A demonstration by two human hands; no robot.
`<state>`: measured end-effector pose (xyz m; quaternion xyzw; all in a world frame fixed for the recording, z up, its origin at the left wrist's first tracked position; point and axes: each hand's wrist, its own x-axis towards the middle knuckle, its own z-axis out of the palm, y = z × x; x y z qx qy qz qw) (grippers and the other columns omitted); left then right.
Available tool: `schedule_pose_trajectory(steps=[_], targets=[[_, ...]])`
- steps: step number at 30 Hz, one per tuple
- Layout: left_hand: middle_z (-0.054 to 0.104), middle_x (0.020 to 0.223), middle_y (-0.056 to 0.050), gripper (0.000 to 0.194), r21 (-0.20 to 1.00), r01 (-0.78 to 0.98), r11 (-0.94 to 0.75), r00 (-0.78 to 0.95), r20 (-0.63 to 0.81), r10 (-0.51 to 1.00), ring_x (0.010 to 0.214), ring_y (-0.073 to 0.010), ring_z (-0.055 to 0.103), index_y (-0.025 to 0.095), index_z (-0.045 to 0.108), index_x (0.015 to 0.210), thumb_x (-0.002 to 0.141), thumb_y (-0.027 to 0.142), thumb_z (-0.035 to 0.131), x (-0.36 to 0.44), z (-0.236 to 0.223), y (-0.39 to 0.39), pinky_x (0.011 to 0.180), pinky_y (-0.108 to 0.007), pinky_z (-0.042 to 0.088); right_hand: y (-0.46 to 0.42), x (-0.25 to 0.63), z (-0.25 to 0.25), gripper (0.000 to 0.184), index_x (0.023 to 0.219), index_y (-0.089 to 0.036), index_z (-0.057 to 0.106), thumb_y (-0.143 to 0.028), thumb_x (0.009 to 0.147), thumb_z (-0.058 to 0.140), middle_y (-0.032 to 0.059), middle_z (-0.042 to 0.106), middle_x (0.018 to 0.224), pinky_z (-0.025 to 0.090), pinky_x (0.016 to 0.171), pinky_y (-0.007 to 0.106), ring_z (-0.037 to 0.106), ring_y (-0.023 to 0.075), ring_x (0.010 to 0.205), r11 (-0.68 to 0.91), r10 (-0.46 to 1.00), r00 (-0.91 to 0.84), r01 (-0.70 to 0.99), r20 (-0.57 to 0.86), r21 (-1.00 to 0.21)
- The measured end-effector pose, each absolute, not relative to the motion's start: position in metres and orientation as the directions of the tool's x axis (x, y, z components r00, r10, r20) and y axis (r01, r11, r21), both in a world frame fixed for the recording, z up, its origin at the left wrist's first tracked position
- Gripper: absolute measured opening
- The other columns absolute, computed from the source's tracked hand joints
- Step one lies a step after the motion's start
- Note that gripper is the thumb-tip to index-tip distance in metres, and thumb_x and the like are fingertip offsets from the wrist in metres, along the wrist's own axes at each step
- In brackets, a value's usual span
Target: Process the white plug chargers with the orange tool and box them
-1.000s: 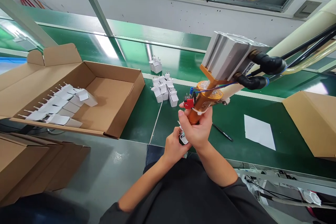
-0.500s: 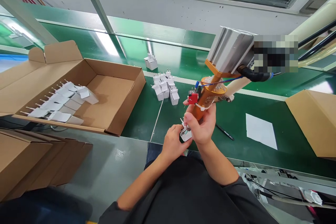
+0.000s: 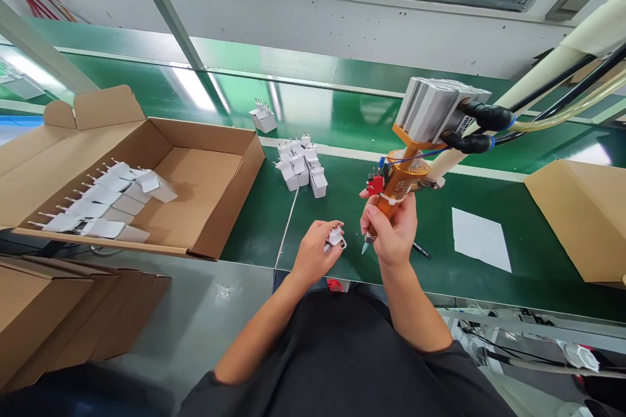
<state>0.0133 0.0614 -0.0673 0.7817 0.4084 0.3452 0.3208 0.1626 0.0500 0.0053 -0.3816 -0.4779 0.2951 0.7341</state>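
My left hand point(image 3: 315, 253) has its fingers closed round a white two-pin plug adapter point(image 3: 335, 236), pins pointing up, just over the table's front edge. In my right hand point(image 3: 392, 229) is an orange pneumatic hand tool point(image 3: 390, 203), gripped round its barrel. Its pale, pointed tip point(image 3: 365, 247) aims down and left, apart from the adapter. On the barrel sits a small red switch point(image 3: 375, 184), and a silver air cylinder point(image 3: 437, 107) tops the tool. Beyond my hands stands a cluster of white plug adapters point(image 3: 300, 166), with a smaller group point(image 3: 263, 117) farther back.
An opened cardboard box point(image 3: 227, 202) at left holds rows of white adapters point(image 3: 100, 199). Flattened or stacked cartons point(image 3: 83, 313) stand below it. On the green table point(image 3: 342, 205) lie a white sheet point(image 3: 479, 238) and a black pen point(image 3: 421, 250). Another carton point(image 3: 587, 215) is at right.
The tool's tip has come away from the adapter. My right hand and the tool have shifted right, while my left hand has moved slightly left, still holding the adapter.
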Motion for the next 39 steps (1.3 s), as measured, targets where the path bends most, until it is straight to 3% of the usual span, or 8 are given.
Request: schedule_pose_trajectory(steps=[5,11,14,19,24,29,32,39], targets=[[0.067,0.126,-0.011,0.054,0.477,0.542,-0.692,0.577,0.388,0.719,0.108,-0.0262,0.058,0.018,0.040,0.150,0.097,0.022,0.048,0.001,-0.060,0.048,0.097,-0.044,0.049,0.046,0.169,0.003,0.022,0.101,-0.025,0.048,-0.030,0.089,0.066,-0.0048,0.059,0.075,0.042,0.039,0.020,0.050,0.0072,0.045,0.534,0.804,0.351,-0.073,0.479,-0.842],[0.071,0.108,-0.009,0.030,0.391,0.612,-0.687,0.457,0.534,0.711,0.095,-0.0219,0.066,0.017,0.052,0.131,0.103,0.030,0.048,0.008,-0.074,0.039,0.085,-0.033,0.054,0.044,0.173,0.001,0.021,0.099,-0.025,0.049,-0.032,0.089,0.066,-0.0072,0.055,0.065,0.042,0.039,0.021,0.050,0.0086,0.043,0.536,0.803,0.355,-0.079,0.479,-0.841],[0.071,0.097,-0.008,0.026,0.338,0.715,-0.612,0.424,0.487,0.764,0.084,-0.0208,0.067,0.017,0.055,0.118,0.103,0.038,0.050,0.011,-0.082,0.039,0.072,-0.030,0.054,0.043,0.176,0.000,0.022,0.099,-0.025,0.050,-0.033,0.089,0.067,-0.0074,0.054,0.064,0.041,0.038,0.021,0.049,0.0084,0.042,0.520,0.808,0.362,-0.067,0.465,-0.851],[0.069,0.098,-0.008,0.037,0.150,0.790,-0.594,0.536,0.298,0.789,0.087,-0.0225,0.066,0.015,0.048,0.131,0.101,0.037,0.052,0.008,-0.080,0.045,0.067,-0.030,0.051,0.038,0.182,-0.001,0.024,0.100,-0.024,0.050,-0.034,0.088,0.068,-0.0082,0.052,0.061,0.041,0.038,0.021,0.049,0.0091,0.042,0.506,0.815,0.361,-0.062,0.453,-0.860],[0.068,0.112,-0.013,0.040,0.161,0.763,-0.626,0.571,0.286,0.769,0.099,-0.0262,0.063,0.012,0.048,0.135,0.101,0.033,0.051,0.045,-0.069,0.101,0.083,-0.037,0.050,0.032,0.192,-0.006,0.023,0.101,-0.024,0.050,-0.030,0.088,0.068,-0.0078,0.054,0.061,0.041,0.039,0.021,0.049,0.0094,0.042,0.498,0.818,0.355,-0.040,0.453,-0.866],[0.070,0.105,-0.018,0.041,0.167,0.753,-0.636,0.601,0.219,0.769,0.107,-0.0326,0.058,0.009,0.055,0.132,0.096,0.028,0.057,0.102,-0.057,0.166,0.089,-0.043,0.045,0.028,0.203,-0.009,0.022,0.102,-0.024,0.052,-0.028,0.087,0.068,-0.0074,0.054,0.061,0.040,0.038,0.021,0.049,0.0099,0.043,0.502,0.812,0.353,-0.017,0.465,-0.865],[0.066,0.113,-0.020,0.055,0.154,0.752,-0.641,0.595,0.261,0.761,0.110,-0.0344,0.055,0.007,0.050,0.141,0.093,0.033,0.061,0.104,-0.050,0.172,0.091,-0.045,0.043,0.027,0.207,-0.010,0.022,0.102,-0.024,0.053,-0.028,0.087,0.068,-0.0072,0.054,0.060,0.040,0.038,0.021,0.048,0.0101,0.043,0.506,0.817,0.323,-0.005,0.478,-0.862],[0.051,0.131,-0.022,0.062,0.223,0.891,-0.395,0.252,0.481,0.840,0.119,-0.0392,0.052,0.016,0.046,0.145,0.090,0.037,0.068,0.041,-0.055,0.162,0.096,-0.050,0.044,0.030,0.208,-0.015,0.026,0.101,-0.022,0.054,-0.027,0.083,0.072,-0.0038,0.062,0.070,0.044,0.041,0.023,0.051,0.0098,0.046,0.427,0.788,0.414,0.167,0.456,-0.889]])
